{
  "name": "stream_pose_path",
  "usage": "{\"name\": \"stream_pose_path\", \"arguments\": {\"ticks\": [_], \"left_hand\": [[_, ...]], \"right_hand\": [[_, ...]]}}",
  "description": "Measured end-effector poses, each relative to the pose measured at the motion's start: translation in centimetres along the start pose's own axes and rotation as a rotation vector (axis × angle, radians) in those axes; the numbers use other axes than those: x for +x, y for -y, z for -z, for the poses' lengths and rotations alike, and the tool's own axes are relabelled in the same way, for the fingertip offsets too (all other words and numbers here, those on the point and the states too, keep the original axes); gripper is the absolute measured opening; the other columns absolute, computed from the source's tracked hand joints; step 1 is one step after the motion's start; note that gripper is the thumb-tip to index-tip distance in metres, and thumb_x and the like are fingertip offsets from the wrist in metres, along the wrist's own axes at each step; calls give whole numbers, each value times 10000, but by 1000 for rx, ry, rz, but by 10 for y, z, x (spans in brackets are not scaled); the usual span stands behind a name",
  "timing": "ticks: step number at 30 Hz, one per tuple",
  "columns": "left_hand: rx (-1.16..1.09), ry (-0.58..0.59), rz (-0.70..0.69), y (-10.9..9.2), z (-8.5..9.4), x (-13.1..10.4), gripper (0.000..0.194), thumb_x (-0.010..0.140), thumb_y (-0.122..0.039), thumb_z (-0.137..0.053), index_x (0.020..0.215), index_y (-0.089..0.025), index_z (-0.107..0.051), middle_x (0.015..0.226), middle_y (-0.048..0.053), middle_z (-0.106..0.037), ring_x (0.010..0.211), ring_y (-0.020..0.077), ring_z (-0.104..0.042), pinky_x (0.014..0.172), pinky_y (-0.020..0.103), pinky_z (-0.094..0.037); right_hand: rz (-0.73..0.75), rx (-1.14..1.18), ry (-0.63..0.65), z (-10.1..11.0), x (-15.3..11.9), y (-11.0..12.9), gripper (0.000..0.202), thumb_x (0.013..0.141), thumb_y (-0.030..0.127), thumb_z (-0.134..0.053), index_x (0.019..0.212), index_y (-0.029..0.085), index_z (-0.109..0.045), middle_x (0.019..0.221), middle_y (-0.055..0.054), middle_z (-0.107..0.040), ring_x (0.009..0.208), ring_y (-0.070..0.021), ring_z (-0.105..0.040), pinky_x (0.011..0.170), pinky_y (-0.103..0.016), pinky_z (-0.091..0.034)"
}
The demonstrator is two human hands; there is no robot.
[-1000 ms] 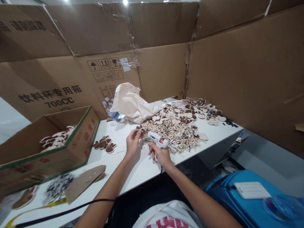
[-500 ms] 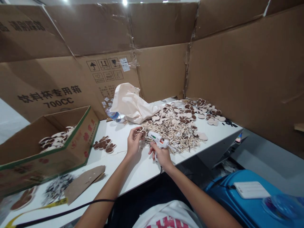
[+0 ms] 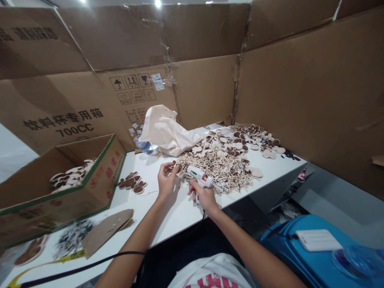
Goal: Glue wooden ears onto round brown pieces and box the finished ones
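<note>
Between its thumb and fingers, my left hand (image 3: 167,179) holds a small brown felt piece (image 3: 179,167) with a pale edge. My right hand (image 3: 203,195) is wrapped round the handle of a white glue gun (image 3: 198,174), whose nozzle points to the right over a heap of short cream strips (image 3: 222,172). Behind the strips lies a pile of brown and cream felt shapes (image 3: 222,145). Several brown felt pieces (image 3: 132,183) rest on the white table (image 3: 135,206), left of my left hand.
An open carton (image 3: 99,180) with felt pieces stands at the left. A cream cloth bag (image 3: 165,132) and a plastic bottle (image 3: 144,146) are at the back. Cardboard walls (image 3: 204,88) surround the table. A blue stool (image 3: 288,240) bears a white power bank (image 3: 318,240).
My left hand has shifted slightly left with the felt piece, away from the glue gun. My right hand and the glue gun have stayed nearly still.
</note>
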State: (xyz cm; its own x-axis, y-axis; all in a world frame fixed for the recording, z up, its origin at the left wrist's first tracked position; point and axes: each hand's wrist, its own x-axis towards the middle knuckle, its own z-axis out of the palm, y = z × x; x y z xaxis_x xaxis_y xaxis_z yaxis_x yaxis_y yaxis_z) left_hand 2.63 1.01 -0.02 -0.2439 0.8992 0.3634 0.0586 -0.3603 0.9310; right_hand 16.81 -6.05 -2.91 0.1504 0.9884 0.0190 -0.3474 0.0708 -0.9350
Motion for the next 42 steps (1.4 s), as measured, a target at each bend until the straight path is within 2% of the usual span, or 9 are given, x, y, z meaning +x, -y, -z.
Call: {"name": "stream_pose_path", "arguments": {"ticks": [12,14,20,24,31,37,42], "left_hand": [[-6,0,-37,-6,-3,0,384,756,-487,-883,867,-187,-672,825,30,-694,726,158,-635,639,260,-498],[-4,-7,-44,-8,-2,-1,380,768,-480,-879,896,-192,-666,833,31,-701,727,159,-646,635,258,-500],[54,-33,-6,-10,0,-2,523,795,-494,-862,1198,-195,-715,840,39,-719,739,175,-660,648,273,-518],[29,-63,3,-10,-2,-1,480,774,-517,-856,1094,-172,-758,966,82,-751,773,176,-647,661,286,-521],[33,-49,-21,-11,-2,-1,411,800,-487,-832,1068,-184,-758,950,70,-748,779,176,-638,651,277,-503],[38,-63,-16,-12,-3,-3,447,784,-507,-843,1074,-176,-766,994,89,-762,796,188,-653,687,302,-526],[6,-66,-14,-13,-5,-4,420,782,-486,-842,1055,-176,-767,929,79,-759,796,202,-673,705,316,-555]], "right_hand": [[-3,-3,6,0,0,3,381,820,567,-726,759,194,-680,609,-11,-698,363,-103,-501,368,-232,-383],[-8,-6,6,0,-1,3,387,813,573,-725,749,194,-678,606,-14,-697,361,-103,-501,368,-233,-384],[-13,-16,-1,-1,-2,5,390,805,581,-718,769,194,-685,616,-20,-705,363,-105,-504,367,-233,-379],[-11,-12,-1,-1,-2,5,401,805,590,-719,784,191,-683,615,-17,-704,362,-103,-502,368,-231,-375],[-11,-4,9,-1,-2,4,372,810,556,-723,776,188,-684,618,-16,-704,361,-101,-504,366,-229,-373],[-3,-49,46,0,-2,5,407,833,578,-709,704,194,-660,605,-30,-702,373,-104,-513,377,-230,-383],[4,-92,70,1,-3,3,429,852,590,-705,687,196,-662,602,-33,-704,377,-102,-522,391,-226,-390]]}}
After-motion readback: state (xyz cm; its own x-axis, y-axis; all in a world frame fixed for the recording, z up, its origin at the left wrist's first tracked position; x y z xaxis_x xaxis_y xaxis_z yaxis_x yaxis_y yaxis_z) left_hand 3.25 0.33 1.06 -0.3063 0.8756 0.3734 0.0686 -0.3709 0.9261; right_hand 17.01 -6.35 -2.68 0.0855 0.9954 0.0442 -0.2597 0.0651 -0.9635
